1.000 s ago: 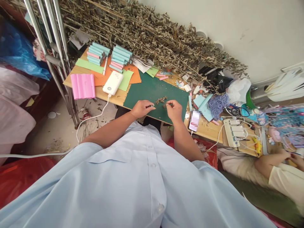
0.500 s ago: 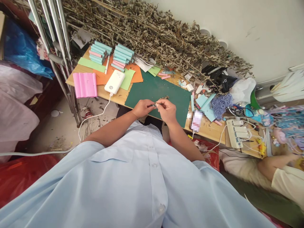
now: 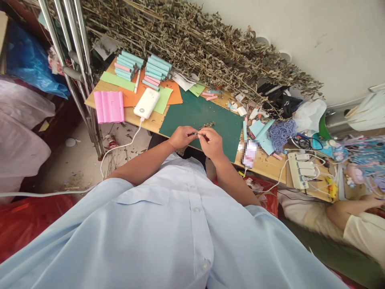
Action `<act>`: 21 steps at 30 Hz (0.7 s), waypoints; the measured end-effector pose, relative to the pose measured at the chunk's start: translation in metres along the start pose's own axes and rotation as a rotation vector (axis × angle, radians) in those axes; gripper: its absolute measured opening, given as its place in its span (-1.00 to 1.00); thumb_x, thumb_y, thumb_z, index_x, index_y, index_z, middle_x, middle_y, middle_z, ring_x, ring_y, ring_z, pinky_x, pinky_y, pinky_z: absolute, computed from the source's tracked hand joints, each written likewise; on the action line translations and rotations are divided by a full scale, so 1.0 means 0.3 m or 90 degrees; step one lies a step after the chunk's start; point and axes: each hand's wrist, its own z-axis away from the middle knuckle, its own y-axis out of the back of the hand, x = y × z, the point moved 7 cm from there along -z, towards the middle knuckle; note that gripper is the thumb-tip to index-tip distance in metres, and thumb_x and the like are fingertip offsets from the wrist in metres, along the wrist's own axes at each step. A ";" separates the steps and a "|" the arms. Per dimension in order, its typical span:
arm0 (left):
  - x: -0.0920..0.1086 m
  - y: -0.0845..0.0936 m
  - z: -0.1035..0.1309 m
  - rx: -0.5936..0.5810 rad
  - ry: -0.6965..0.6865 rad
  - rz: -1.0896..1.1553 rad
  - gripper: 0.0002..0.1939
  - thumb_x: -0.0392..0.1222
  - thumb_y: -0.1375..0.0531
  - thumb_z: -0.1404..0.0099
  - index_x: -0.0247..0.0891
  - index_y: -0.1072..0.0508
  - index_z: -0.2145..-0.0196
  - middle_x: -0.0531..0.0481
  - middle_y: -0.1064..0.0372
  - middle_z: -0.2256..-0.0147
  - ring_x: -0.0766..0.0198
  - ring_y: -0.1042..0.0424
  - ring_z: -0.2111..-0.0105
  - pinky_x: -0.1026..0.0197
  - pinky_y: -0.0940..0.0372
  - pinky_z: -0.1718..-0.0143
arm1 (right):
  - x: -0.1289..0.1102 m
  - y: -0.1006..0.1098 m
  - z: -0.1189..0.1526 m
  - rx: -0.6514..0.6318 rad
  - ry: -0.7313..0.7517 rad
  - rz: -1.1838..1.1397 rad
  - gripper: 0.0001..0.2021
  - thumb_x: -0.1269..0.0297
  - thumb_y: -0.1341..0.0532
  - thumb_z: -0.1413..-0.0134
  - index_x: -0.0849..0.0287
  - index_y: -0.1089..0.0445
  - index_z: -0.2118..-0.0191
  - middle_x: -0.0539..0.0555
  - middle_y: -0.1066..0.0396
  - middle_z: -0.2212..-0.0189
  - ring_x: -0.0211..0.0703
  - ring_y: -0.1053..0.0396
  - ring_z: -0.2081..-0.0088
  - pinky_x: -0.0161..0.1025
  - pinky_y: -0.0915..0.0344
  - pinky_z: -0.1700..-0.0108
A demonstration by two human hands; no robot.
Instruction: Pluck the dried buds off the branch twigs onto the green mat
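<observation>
My left hand (image 3: 181,137) and my right hand (image 3: 212,142) meet over the near edge of a dark green cutting mat (image 3: 177,117). Both are closed in a pinch, fingertips nearly touching, on a small bit of dried herb (image 3: 197,133). Fingers cover most of that bit, so its full shape is hidden. Just beyond my right hand's knuckles, a little crumbled dried herb (image 3: 208,125) shows above the mat.
Dried herb stalks (image 3: 192,44) pile along the back. At left lie paper rolls (image 3: 158,66), pink paper (image 3: 108,106) and a cabled power bank (image 3: 146,103). To the right are a phone (image 3: 250,153), purple yarn (image 3: 282,131), a power strip (image 3: 297,170) and a seated person (image 3: 339,212).
My hands stay together in nearly the same place, with slight finger movement around the dried herb. The view shifts a little, and the arm of the person at right has moved slightly.
</observation>
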 end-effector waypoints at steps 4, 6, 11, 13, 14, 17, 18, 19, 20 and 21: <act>0.002 0.000 0.000 0.000 0.008 -0.001 -0.67 0.06 -0.25 -0.48 -0.24 -0.68 0.16 -0.08 -0.60 0.31 0.22 -0.54 0.29 0.21 -0.37 0.18 | -0.010 0.010 0.005 -0.028 0.022 0.029 -0.74 0.14 -0.13 -0.38 0.00 -0.58 0.10 0.16 -0.59 0.02 0.00 -0.54 -0.06 0.02 -0.50 -0.17; 0.002 0.001 0.000 0.000 0.011 -0.001 -0.69 0.05 -0.26 -0.47 -0.24 -0.68 0.16 -0.08 -0.60 0.32 0.23 -0.53 0.30 0.21 -0.37 0.19 | -0.016 0.020 0.007 -0.019 0.028 0.030 -0.71 0.11 -0.12 -0.39 0.00 -0.58 0.05 0.17 -0.59 -0.01 0.01 -0.54 -0.08 0.04 -0.50 -0.19; -0.004 0.000 0.003 0.003 0.004 -0.001 -0.77 -0.07 -0.27 -0.45 -0.24 -0.68 0.13 -0.07 -0.62 0.27 0.22 -0.56 0.27 0.21 -0.38 0.17 | -0.041 0.035 0.015 -0.020 0.043 0.052 -0.68 0.07 -0.10 -0.41 -0.03 -0.61 0.04 0.16 -0.60 0.00 0.02 -0.56 -0.05 0.02 -0.52 -0.15; -0.005 0.000 0.004 0.009 -0.004 -0.005 -0.79 -0.13 -0.26 -0.44 -0.25 -0.68 0.13 -0.08 -0.63 0.25 0.21 -0.57 0.24 0.21 -0.39 0.15 | -0.052 0.034 0.017 -0.037 0.054 0.074 -0.67 0.08 -0.10 -0.42 -0.03 -0.63 0.08 0.15 -0.61 0.03 0.00 -0.57 -0.02 -0.04 -0.52 -0.12; -0.006 0.000 0.005 0.011 -0.007 -0.007 -0.80 -0.15 -0.26 -0.44 -0.25 -0.68 0.14 -0.08 -0.63 0.25 0.21 -0.58 0.24 0.21 -0.39 0.14 | -0.056 0.033 0.018 -0.045 0.055 0.089 -0.67 0.08 -0.10 -0.42 -0.03 -0.63 0.09 0.14 -0.61 0.03 -0.01 -0.58 0.00 -0.07 -0.52 -0.10; -0.008 -0.002 0.006 0.013 -0.012 -0.007 -0.80 -0.18 -0.25 -0.43 -0.25 -0.68 0.14 -0.08 -0.63 0.25 0.21 -0.58 0.23 0.21 -0.40 0.14 | -0.058 0.028 0.019 -0.068 0.046 0.140 -0.67 0.08 -0.10 -0.43 -0.04 -0.64 0.08 0.12 -0.61 0.02 -0.04 -0.57 0.02 -0.13 -0.51 -0.03; -0.009 -0.002 0.006 0.013 -0.011 -0.008 -0.80 -0.19 -0.24 -0.42 -0.25 -0.68 0.14 -0.08 -0.63 0.24 0.21 -0.58 0.23 0.21 -0.40 0.13 | -0.059 0.025 0.018 -0.076 0.043 0.157 -0.67 0.08 -0.10 -0.43 -0.04 -0.64 0.08 0.11 -0.61 0.03 -0.04 -0.57 0.02 -0.14 -0.50 -0.02; -0.009 -0.002 0.006 0.010 -0.008 -0.009 -0.80 -0.19 -0.24 -0.42 -0.25 -0.68 0.14 -0.08 -0.63 0.23 0.21 -0.58 0.22 0.21 -0.40 0.13 | -0.060 0.022 0.017 -0.084 0.041 0.173 -0.68 0.09 -0.10 -0.43 -0.04 -0.63 0.08 0.11 -0.61 0.04 -0.04 -0.57 0.03 -0.15 -0.48 0.00; -0.009 -0.002 0.006 0.007 -0.005 -0.010 -0.79 -0.19 -0.23 -0.42 -0.25 -0.68 0.14 -0.09 -0.64 0.22 0.21 -0.58 0.22 0.21 -0.40 0.12 | -0.062 0.018 0.015 -0.093 0.041 0.187 -0.68 0.09 -0.11 -0.42 -0.03 -0.63 0.08 0.11 -0.62 0.05 -0.03 -0.57 0.04 -0.16 -0.47 0.01; -0.009 -0.002 0.005 0.003 -0.002 -0.011 -0.78 -0.18 -0.22 -0.43 -0.24 -0.68 0.14 -0.09 -0.64 0.22 0.21 -0.58 0.21 0.20 -0.40 0.11 | -0.064 0.014 0.013 -0.101 0.040 0.197 -0.70 0.10 -0.12 -0.42 -0.02 -0.63 0.09 0.11 -0.62 0.08 -0.03 -0.56 0.07 -0.16 -0.45 0.03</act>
